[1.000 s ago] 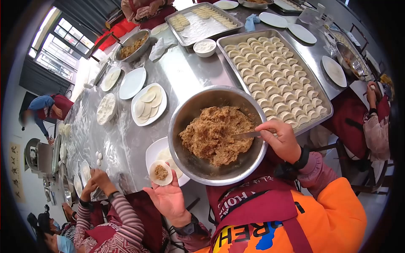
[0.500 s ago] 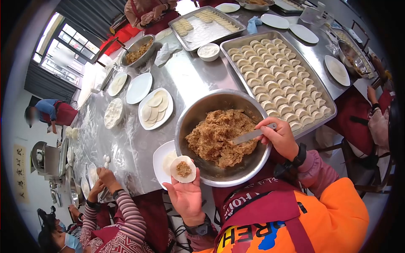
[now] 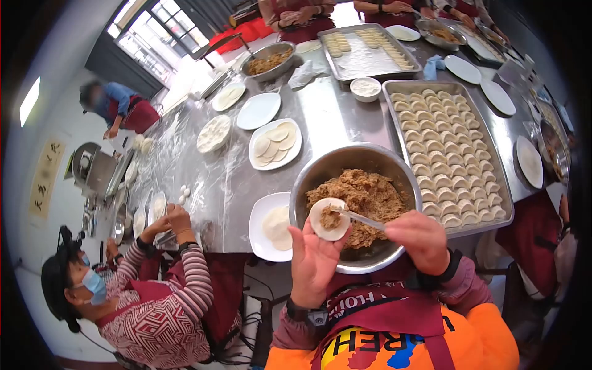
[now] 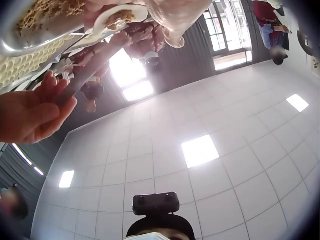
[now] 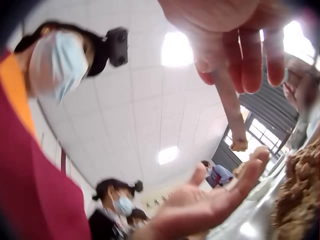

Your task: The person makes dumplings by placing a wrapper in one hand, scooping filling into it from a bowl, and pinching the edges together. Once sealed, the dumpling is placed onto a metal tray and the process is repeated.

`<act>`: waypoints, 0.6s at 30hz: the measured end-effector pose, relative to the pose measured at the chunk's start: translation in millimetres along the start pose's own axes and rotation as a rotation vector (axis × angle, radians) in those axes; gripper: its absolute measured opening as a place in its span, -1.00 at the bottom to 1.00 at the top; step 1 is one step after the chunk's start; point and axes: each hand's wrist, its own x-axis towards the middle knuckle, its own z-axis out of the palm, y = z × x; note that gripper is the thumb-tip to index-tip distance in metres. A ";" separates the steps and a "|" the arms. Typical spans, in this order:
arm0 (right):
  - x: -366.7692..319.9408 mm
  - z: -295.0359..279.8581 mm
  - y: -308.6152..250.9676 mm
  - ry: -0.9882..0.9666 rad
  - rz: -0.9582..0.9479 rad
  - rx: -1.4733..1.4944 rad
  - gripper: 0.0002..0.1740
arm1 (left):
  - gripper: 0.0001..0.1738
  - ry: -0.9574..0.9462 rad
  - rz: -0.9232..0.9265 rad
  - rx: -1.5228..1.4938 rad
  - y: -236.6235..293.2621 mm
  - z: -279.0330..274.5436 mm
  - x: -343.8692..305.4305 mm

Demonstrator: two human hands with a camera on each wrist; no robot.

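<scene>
My left hand [image 3: 313, 271] is palm up over the near left rim of the steel bowl [image 3: 306, 180], carrying a round dumpling wrapper [image 3: 324, 232] on its fingers. A lump of brown filling lies in the middle of the wrapper. My right hand [image 3: 424, 242] pinches a narrow flat spatula [image 3: 368, 221], its tip at that lump. In the right wrist view, a bit of filling clings to the spatula [image 5: 231, 112] tip above my left fingers. A mound of the same filling [image 3: 376, 196] sits in the bowl.
Right of the bowl stands a tray [image 3: 390, 117] of folded dumplings in rows. A white plate [image 3: 256, 231] with wrappers lies at the left, another plate [image 3: 253, 154] of wrappers behind it. A person in a striped sleeve [image 3: 196, 277] works at the left.
My left hand has brought the wrapper over the bowl. The spatula tip has left the mound and moved left onto the wrapper's filling. The head view has shifted left.
</scene>
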 end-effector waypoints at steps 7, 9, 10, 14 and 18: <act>-21.5 9.7 4.2 -0.232 -0.325 -0.488 -0.60 | -0.08 -0.022 -0.034 -0.030 -5.9 1.9 5.2; -19.3 9.1 2.9 -0.245 -0.290 -0.468 -0.60 | -0.08 -0.011 -0.036 -0.059 -6.1 -3.7 5.3; -16.6 8.6 2.9 -0.217 -0.256 -0.413 -0.65 | -0.09 -0.010 -0.035 -0.071 -4.0 -7.6 6.2; 2.3 1.3 -4.4 -0.064 -0.034 -0.060 -0.75 | -0.10 0.078 0.051 -0.030 4.9 -17.7 5.3; 13.1 15.5 -1.0 0.058 0.722 0.637 -0.77 | -0.14 0.025 0.034 -0.036 7.1 -16.3 -2.7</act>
